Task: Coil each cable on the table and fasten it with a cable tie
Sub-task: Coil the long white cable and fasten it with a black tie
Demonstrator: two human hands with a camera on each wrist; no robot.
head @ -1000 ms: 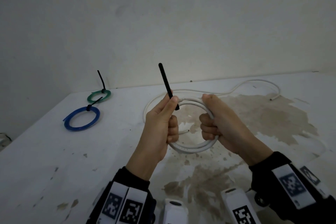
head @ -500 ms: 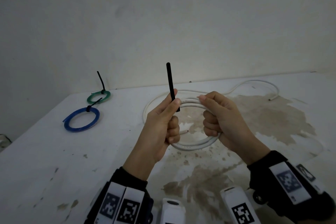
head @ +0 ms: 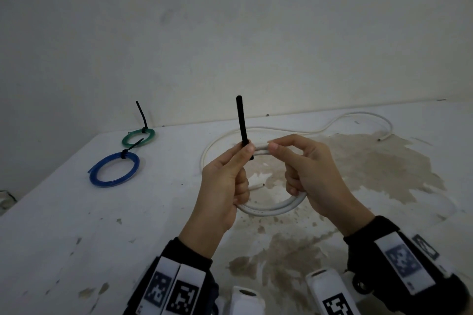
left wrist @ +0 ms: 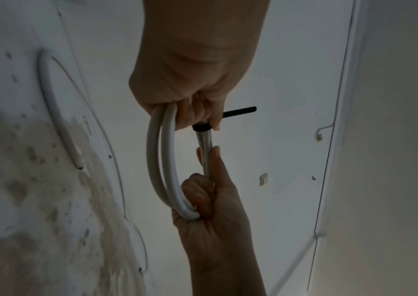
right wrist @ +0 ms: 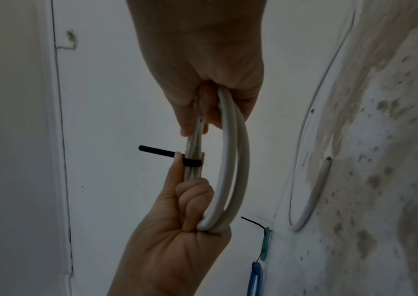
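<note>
A white cable coil (head: 273,208) hangs in the air between my two hands. My left hand (head: 245,151) pinches the black cable tie (head: 242,123) against the top strands, with its lower fingers curled round the coil. The tie's band (right wrist: 192,162) wraps the strands and its tail (left wrist: 239,111) sticks straight out. My right hand (head: 274,146) grips the coil's right side (right wrist: 233,160), thumb and forefinger pinching the strands just beside the tie. The rest of the white cable (head: 358,117) trails loose over the table behind.
On the stained white table (head: 76,212), a green coil (head: 138,137) and a blue coil (head: 114,170) lie at the far left, each fastened with a black tie. A wall stands close behind the table. The table's left edge runs diagonally.
The tie's tail has swung from leaning left to upright. My right hand has opened from a fist and stretched its thumb and forefinger along the strands towards the tie.
</note>
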